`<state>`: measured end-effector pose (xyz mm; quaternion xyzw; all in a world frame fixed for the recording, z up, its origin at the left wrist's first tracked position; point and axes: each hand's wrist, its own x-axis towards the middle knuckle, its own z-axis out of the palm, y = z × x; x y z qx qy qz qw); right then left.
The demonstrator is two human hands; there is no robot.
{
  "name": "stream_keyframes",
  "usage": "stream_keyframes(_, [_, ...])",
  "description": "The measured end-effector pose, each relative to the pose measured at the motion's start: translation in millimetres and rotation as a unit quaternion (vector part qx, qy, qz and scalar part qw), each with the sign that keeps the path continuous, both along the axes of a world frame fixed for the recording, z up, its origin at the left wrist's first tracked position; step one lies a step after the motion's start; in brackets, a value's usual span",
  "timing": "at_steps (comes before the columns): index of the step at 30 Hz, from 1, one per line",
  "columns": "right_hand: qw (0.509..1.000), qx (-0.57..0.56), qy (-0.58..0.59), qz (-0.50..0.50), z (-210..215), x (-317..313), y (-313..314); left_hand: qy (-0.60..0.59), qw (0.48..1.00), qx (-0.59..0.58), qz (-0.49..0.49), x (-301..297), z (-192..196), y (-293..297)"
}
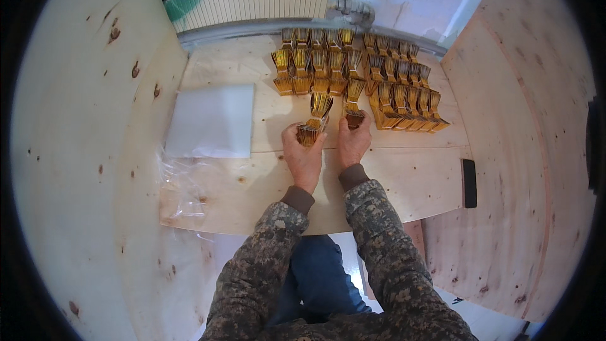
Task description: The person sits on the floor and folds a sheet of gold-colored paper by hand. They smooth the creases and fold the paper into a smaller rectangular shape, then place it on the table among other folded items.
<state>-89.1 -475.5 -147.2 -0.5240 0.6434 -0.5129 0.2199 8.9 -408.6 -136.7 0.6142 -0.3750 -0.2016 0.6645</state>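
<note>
My left hand [303, 157] is closed round the lower end of a golden-brown bundle [320, 106] of thin strips, tied at its waist and flaring at both ends. Just to the right, my right hand [353, 144] grips the bottom of a similar tied bundle [354, 95]. Both bundles are over the wooden tabletop, apart from each other. Behind them stand several more such bundles [319, 62] in close rows. A second block of bundles [405, 102] is lined up to the right of my right hand. My fingertips are partly hidden by the bundles.
A flat white slab or sheet [211, 120] lies on the table's left, with crumpled clear plastic film [183, 183] below it. A black oblong piece [469, 183] is at the right edge. Plywood walls [524, 120] flank the table [265, 189]; a slatted panel [252, 6] and metal valve [353, 9] are behind.
</note>
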Motion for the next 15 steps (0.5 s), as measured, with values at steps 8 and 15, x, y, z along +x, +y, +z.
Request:
stream_keyframes(8, [0.998, -0.055, -0.012, 0.013, -5, -27, 5, -0.045, 0.998, -0.025, 0.024, -38, 7, -36])
stream_keyframes(15, [0.993, -0.074, -0.043, 0.084, -11, -39, 0, -0.069, 0.997, 0.008, 0.031, -57, 5, -54])
